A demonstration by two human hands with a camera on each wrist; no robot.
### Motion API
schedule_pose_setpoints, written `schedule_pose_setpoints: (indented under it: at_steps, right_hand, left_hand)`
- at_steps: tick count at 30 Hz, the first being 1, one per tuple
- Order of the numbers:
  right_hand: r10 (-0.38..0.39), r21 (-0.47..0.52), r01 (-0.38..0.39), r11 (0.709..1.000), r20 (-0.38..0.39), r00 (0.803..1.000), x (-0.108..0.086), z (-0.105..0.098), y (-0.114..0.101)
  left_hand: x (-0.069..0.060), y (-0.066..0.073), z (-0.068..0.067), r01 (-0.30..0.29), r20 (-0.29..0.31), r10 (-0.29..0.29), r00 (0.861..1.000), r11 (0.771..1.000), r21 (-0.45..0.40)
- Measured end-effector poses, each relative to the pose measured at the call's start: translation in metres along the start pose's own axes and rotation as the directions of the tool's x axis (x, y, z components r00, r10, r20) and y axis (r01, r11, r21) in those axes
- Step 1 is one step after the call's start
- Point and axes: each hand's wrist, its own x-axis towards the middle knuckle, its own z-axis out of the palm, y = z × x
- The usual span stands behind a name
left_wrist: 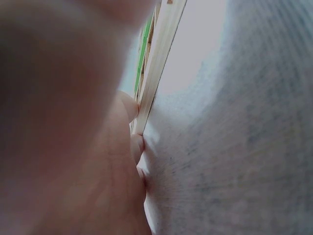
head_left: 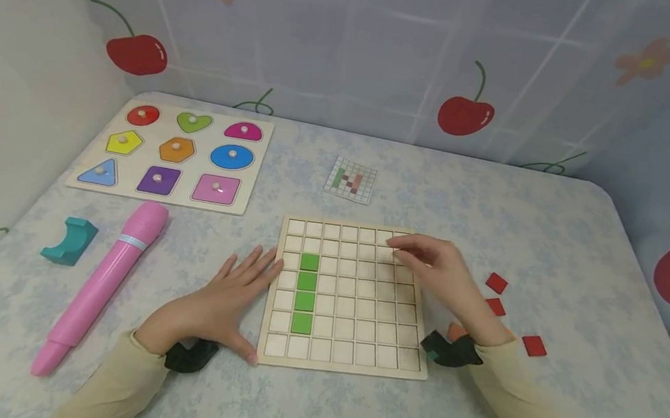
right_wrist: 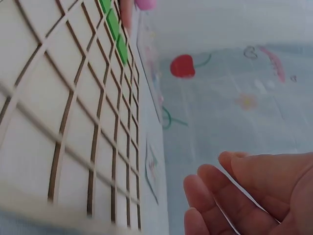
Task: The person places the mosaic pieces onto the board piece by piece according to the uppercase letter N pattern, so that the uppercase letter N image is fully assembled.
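A wooden grid board [head_left: 337, 369] lies flat on the table. Four cells in a column near its left side hold green square tiles [head_left: 307, 281]; I see no tiles in the other visible cells. Spread out, my left hand [head_left: 215, 306] touches the board's left edge with fingertips and thumb. Over the board's upper right cells hovers my right hand [head_left: 442, 269], its fingers loosely bent. The right wrist view shows nothing between the thumb and fingers of that hand [right_wrist: 259, 188]. Red square tiles [head_left: 534, 345] lie to the right, and an orange piece [head_left: 456, 331] is partly hidden behind the right wrist.
Behind the board lies a small pattern card [head_left: 361, 195] with coloured squares. A shape puzzle board [head_left: 184, 171] occupies the back left. Nearer on the left are a pink microphone-like toy [head_left: 103, 286] and a teal arch block [head_left: 73, 241]. A patterned backdrop [head_left: 389, 56] rises behind the table.
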Motion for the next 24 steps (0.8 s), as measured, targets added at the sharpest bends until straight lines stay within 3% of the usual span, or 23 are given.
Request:
schedule_pose_setpoints:
  at_steps: [3,5,10,14,17,19,22,24]
  right_hand:
    - [0.079,-0.056,-0.084,0.995,-0.082,0.993,-0.028,-0.032,0.011]
    - [0.141,-0.075,-0.153,0.985,-0.147,0.979,-0.049,-0.051,0.021]
    - [0.266,-0.066,-0.296,0.953,-0.291,0.919,-0.1,-0.091,0.051]
    - [0.396,-0.054,-0.433,0.9,-0.317,0.862,-0.135,-0.114,0.075]
    - [0.514,-0.052,-0.549,0.834,-0.283,0.809,-0.153,-0.12,0.092]
    - [0.556,-0.062,-0.587,0.807,-0.255,0.791,-0.161,-0.118,0.099]
    - [0.554,-0.087,-0.585,0.806,-0.236,0.798,-0.167,-0.111,0.104]
    - [0.509,-0.1,-0.541,0.835,-0.234,0.829,-0.166,-0.103,0.103]
  left_hand:
    - [0.0,0.0,0.0,-0.001,0.005,0.001,1.0,1.0,-0.001]
    - [-0.001,0.0,0.0,0.0,0.004,-0.001,1.0,1.0,0.002]
    - [-0.002,-0.001,0.001,0.001,-0.008,-0.001,1.0,1.0,0.004]
    - [-0.002,-0.001,0.001,-0.005,-0.015,0.005,1.0,1.0,-0.001]
    - [-0.001,-0.001,0.002,-0.013,-0.017,0.013,1.0,1.0,-0.008]
    - [0.0,-0.001,0.001,-0.02,-0.019,0.019,1.0,1.0,-0.014]
    - [0.0,-0.001,0.002,-0.017,-0.019,0.017,1.0,1.0,-0.008]
    - [0.0,-0.001,0.002,-0.01,-0.02,0.01,1.0,1.0,0.003]
